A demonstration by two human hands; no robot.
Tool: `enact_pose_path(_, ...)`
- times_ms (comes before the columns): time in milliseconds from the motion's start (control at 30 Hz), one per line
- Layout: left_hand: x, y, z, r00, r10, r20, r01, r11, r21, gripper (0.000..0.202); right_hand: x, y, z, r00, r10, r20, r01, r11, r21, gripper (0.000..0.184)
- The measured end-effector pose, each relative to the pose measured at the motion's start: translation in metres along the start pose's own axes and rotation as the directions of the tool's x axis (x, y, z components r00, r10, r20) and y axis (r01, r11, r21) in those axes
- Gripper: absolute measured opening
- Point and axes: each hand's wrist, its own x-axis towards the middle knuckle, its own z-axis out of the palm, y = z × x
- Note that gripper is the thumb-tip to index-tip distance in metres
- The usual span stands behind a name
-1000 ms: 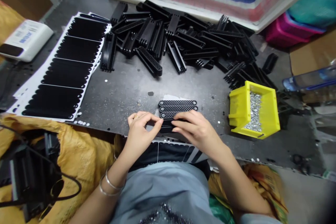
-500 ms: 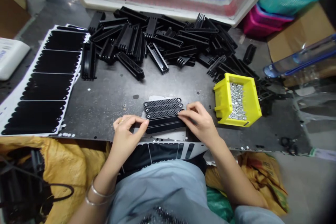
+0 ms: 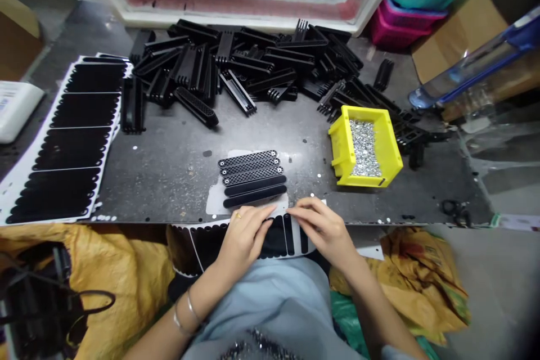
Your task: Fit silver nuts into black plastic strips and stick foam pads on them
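Note:
A sheet of black adhesive strips (image 3: 275, 236) lies across my lap at the table's edge. My right hand (image 3: 323, 230) pinches at the upper end of one narrow black strip (image 3: 288, 236) on it. My left hand (image 3: 247, 233) hovers over the same sheet, thumb and forefinger stretched out and apart, holding nothing visible. Just beyond both hands, several black plastic bars (image 3: 252, 171) lie side by side on a white sheet (image 3: 215, 199). The far ones show a lattice face with shiny metal pieces at the ends; the two nearest have smooth black faces.
A yellow bin (image 3: 390, 149) of small metal parts stands to the right. Behind lies a heap of black plastic bars (image 3: 253, 64), before a white foam box (image 3: 194, 14). More strip sheets (image 3: 67, 140) lie at left. Scissors (image 3: 455, 212) rest near the right edge.
Both hands have left the row of bars and come down toward me to the strip sheet. The second bar from the front now shows fully with a smooth face. The view has shifted slightly.

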Motion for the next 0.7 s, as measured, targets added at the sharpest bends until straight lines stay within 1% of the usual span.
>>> enact_pose_path(100,0.005,0.002,0.003,0.999,-0.02,-0.043,0.018,0.999,-0.047,0.035,-0.001,0.004,0.006,0.996,-0.079,0.032,0.083,0.986,-0.148,0.032)
enact_pose_path(167,0.007,0.004,0.005,0.996,-0.034,-0.081,0.029,0.997,-0.068,0.032,-0.005,0.005,0.007,0.991,-0.131,0.027,0.133,0.981,-0.139,0.034)
enact_pose_path(233,0.007,0.003,0.008,0.991,-0.044,-0.124,0.037,0.998,-0.056,0.026,-0.012,0.004,0.002,0.988,-0.148,0.036,0.148,0.989,0.003,0.027)
enact_pose_path(267,0.006,0.002,0.01,0.988,-0.039,-0.148,0.033,0.999,-0.041,0.024,-0.015,0.004,-0.004,0.991,-0.122,0.053,0.115,0.986,0.118,0.02)
enact_pose_path(300,0.006,0.0,0.013,0.985,-0.024,-0.17,0.021,1.0,-0.023,0.023,-0.017,0.003,-0.012,0.995,-0.074,0.062,0.056,0.966,0.253,0.01)
enact_pose_path(333,0.006,-0.001,0.015,0.982,0.003,-0.188,-0.004,1.0,-0.004,0.022,-0.018,0.001,-0.021,0.998,-0.009,0.058,-0.015,0.918,0.396,0.005)
enact_pose_path(367,0.006,-0.002,0.018,0.98,0.044,-0.195,-0.042,0.999,0.012,0.023,-0.016,-0.001,-0.03,0.997,0.068,0.039,-0.078,0.847,0.525,0.011)
enact_pose_path(400,0.006,-0.002,0.019,0.977,0.09,-0.195,-0.087,0.996,0.026,0.023,-0.011,-0.004,-0.038,0.99,0.141,0.012,-0.118,0.777,0.618,0.015)
enact_pose_path(433,0.006,-0.002,0.019,0.972,0.136,-0.19,-0.131,0.991,0.04,0.023,-0.004,-0.008,-0.044,0.981,0.193,-0.018,-0.134,0.739,0.66,0.016)
enact_pose_path(467,0.007,-0.001,0.017,0.967,0.178,-0.185,-0.17,0.984,0.055,0.023,0.006,-0.012,-0.046,0.974,0.221,-0.046,-0.14,0.753,0.642,0.018)
enact_pose_path(500,0.008,0.0,0.012,0.961,0.208,-0.18,-0.198,0.978,0.07,0.023,0.019,-0.016,-0.046,0.973,0.22,-0.067,-0.146,0.814,0.562,0.019)
enact_pose_path(533,0.009,0.0,0.005,0.958,0.22,-0.181,-0.209,0.975,0.079,0.024,0.032,-0.019,-0.042,0.979,0.185,-0.083,-0.132,0.893,0.43,0.022)
enact_pose_path(567,0.01,-0.001,-0.004,0.96,0.201,-0.195,-0.187,0.978,0.089,0.024,0.047,-0.022,-0.035,0.989,0.123,-0.087,-0.095,0.956,0.279,0.027)
enact_pose_path(600,0.012,-0.003,-0.015,0.962,0.148,-0.228,-0.129,0.987,0.1,0.022,0.061,-0.025,-0.025,0.997,0.044,-0.065,-0.034,0.988,0.147,0.033)
enact_pose_path(633,0.014,-0.007,-0.027,0.959,0.069,-0.275,-0.041,0.993,0.108,0.02,0.075,-0.026,-0.015,0.999,-0.039,-0.022,0.04,0.997,0.061,0.038)
enact_pose_path(667,0.016,-0.013,-0.039,0.945,-0.029,-0.327,0.07,0.991,0.116,0.015,0.088,-0.026,-0.005,0.993,-0.117,0.028,0.116,0.993,0.022,0.04)
enact_pose_path(700,0.018,-0.02,-0.05,0.921,-0.126,-0.369,0.183,0.975,0.122,0.01,0.099,-0.026,0.005,0.979,-0.187,0.076,0.186,0.982,0.013,0.039)
